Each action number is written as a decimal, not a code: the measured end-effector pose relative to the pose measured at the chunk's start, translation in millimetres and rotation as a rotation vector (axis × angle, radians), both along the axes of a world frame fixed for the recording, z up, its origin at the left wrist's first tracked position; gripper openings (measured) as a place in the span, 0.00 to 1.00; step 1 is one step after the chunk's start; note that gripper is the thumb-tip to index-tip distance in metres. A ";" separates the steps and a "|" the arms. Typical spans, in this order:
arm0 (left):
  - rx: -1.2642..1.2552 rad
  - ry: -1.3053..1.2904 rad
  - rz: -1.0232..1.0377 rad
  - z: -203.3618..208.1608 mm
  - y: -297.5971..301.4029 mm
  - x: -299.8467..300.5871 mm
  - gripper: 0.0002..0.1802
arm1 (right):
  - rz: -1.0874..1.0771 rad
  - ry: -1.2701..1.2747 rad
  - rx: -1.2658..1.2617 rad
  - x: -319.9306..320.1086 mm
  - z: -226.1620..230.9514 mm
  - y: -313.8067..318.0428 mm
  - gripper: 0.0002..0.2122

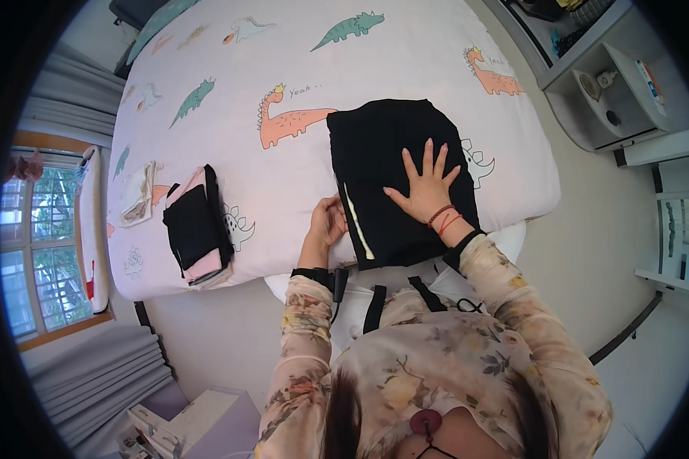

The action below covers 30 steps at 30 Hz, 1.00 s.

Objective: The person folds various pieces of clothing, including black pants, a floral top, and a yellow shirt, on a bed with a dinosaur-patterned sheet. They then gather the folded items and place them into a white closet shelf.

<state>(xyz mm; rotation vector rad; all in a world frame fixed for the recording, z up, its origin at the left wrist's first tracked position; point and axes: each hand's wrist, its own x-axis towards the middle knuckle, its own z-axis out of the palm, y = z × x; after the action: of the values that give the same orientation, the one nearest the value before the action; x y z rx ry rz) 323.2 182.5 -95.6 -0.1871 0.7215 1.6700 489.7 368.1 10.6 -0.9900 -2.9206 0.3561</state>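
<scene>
While the right hand [428,193] lies palm-down on the black garment [379,164], fingers spread wide and gripping nothing, the left hand [328,222] is half curled right at its left edge. Can't tell if those fingers have hold of any cloth, since the tips are tucked out of sight. The garment sits on the near side of the bed [283,200], right in front of the person.

As for progress, I'd call it mostly there: the garment's already a compact, flattish block, and over to the left there's a neat small pile [195,229] in black and pink, with a pale bundle [139,200] just beyond. What's left looks like tidying that left edge, where a pale strip [357,222] shows. No clue what the strip is, and the layers underneath are hidden.
</scene>
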 end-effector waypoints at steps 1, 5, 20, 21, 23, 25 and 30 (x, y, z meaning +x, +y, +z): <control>0.039 -0.031 0.014 6.3 5.8 2.2 0.19 | -0.010 0.017 -0.005 4.0 -3.9 6.8 0.40; 0.213 -0.002 0.022 32.5 42.2 18.6 0.22 | 0.035 0.103 -0.236 22.6 -18.2 54.5 0.38; -0.182 2.061 -0.293 144.2 265.4 142.6 0.28 | -0.508 1.401 -2.132 134.5 -75.6 115.8 0.26; -0.205 2.133 -0.267 159.5 264.9 139.4 0.27 | -0.501 1.416 -2.156 125.0 -73.6 114.4 0.26; -0.271 2.285 -0.200 199.2 261.7 125.5 0.26 | -0.479 1.432 -2.204 94.3 -69.2 115.2 0.25; -0.292 2.437 -0.135 244.9 266.0 109.5 0.27 | -0.466 1.503 -2.234 62.5 -65.7 117.3 0.24; -0.501 2.642 -0.219 258.4 260.2 69.1 0.27 | -0.498 1.572 -2.415 -18.3 -77.8 97.8 0.22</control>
<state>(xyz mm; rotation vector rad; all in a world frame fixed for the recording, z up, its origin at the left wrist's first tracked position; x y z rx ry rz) 392.3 442.7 162.9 2.0031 2.6921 0.4496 471.4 465.8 -67.1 -0.4001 0.1515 2.5756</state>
